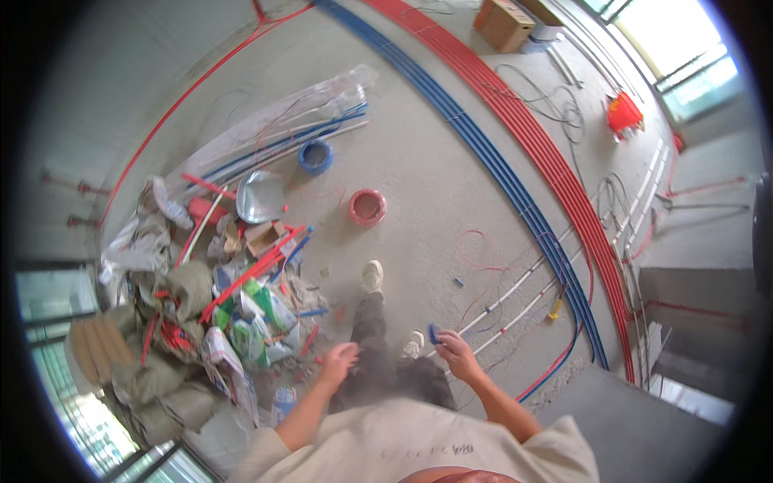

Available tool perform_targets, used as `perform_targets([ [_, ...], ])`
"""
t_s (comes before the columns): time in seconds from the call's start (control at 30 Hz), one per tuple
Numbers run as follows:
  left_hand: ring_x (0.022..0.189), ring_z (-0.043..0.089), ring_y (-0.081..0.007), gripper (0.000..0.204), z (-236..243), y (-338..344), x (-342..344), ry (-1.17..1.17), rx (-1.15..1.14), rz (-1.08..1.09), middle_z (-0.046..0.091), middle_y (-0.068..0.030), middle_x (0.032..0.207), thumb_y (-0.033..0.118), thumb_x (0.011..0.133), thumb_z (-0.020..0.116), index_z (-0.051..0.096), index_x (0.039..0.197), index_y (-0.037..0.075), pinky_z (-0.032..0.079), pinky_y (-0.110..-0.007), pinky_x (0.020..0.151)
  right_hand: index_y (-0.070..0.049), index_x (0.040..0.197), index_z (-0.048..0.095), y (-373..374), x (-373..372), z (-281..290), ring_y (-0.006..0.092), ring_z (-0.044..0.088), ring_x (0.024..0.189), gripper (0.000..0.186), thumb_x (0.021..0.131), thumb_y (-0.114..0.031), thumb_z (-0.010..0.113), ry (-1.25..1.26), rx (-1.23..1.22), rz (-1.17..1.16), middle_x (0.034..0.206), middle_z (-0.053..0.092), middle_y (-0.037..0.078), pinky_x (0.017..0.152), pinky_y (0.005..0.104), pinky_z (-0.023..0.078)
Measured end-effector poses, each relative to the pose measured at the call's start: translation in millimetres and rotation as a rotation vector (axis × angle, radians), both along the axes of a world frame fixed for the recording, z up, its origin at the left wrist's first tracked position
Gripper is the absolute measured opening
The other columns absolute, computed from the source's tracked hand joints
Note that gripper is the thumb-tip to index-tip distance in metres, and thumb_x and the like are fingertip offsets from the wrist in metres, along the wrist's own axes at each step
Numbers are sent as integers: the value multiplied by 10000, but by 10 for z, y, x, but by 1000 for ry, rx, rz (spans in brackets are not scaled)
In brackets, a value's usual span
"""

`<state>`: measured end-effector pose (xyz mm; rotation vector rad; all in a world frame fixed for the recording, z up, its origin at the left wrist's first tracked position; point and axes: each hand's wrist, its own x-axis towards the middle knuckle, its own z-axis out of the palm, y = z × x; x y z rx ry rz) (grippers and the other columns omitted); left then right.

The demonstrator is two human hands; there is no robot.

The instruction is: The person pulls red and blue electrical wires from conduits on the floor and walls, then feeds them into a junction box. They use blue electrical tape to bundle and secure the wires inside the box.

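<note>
My right hand grips a small blue piece between thumb and fingers, held over the concrete floor beside my right shoe. My left hand hangs loose with fingers slightly curled and nothing in it, above the edge of a rubbish heap. My left shoe is stepped forward. Ahead of it lie a red wire coil and a blue wire coil.
Bundles of blue conduit and red conduit curve across the floor at right, with white pipes and loose wires. A metal dustpan, sacks and scrap pile up at left. A cardboard box and red bucket sit far off.
</note>
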<state>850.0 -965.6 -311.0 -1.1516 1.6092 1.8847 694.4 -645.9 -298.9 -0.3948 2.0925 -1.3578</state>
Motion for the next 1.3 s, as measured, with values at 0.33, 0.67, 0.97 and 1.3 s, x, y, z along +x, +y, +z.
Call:
perform_targets([
  [0.33,1073,643,-249,433,722,-437,-2838,133,787,239,665,-95,1197,375,1097,450,508,1420,94,541,-404,900,-52,1252,640,-1774,-1773,700,347,600,1185,384,876,-45,714,148,-187,170,1371,524,189,961,392,523],
  [0.67,1094,666,-299,469,-1177,-2049,-3702,-198,-215,-782,715,-151,1192,200,835,709,660,1266,21,511,-408,945,-45,1161,697,-958,-4426,731,339,642,1058,289,889,-141,713,164,107,-270,1246,601,156,888,415,545],
  [0.97,1195,604,-351,535,242,-1638,-6583,-73,98,-419,643,-180,1301,265,850,728,612,1318,32,476,-421,1006,-16,1098,727,-326,-7324,1062,260,662,863,213,919,-125,686,171,133,-462,1103,673,159,800,360,531],
  [1.3,1340,508,-345,517,-305,-1977,-9813,311,-143,-789,569,-194,1420,293,967,618,565,1383,-9,372,-416,1147,19,1099,719,-794,-9857,888,322,680,953,233,948,-144,651,122,302,-441,1127,676,189,870,395,530],
])
